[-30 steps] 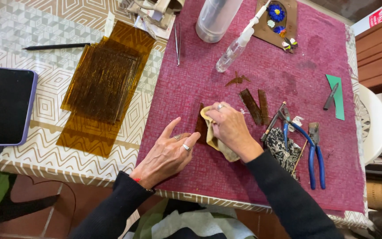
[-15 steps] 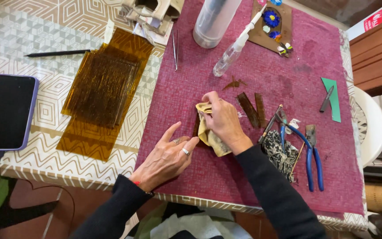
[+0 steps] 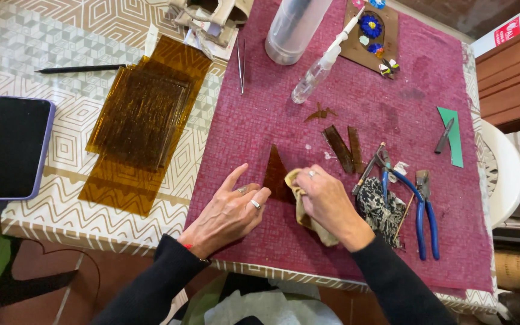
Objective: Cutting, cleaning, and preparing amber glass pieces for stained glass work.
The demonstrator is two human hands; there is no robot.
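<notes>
Glass, a dark amber triangle, lies flat on the red mat between the hands. It is steadied by the left hand, fingers spread open and touching its left edge, while a beige cloth is gripped by the closed right hand and pressed on its right part. Judging by this, wiping is under way; the tip is uncovered, and how clean it is cannot be told. Pliers and a patterned rag crowd the right hand's outer side; open mat is left beyond the tip, and amber sheets lie well left of the left hand.
</notes>
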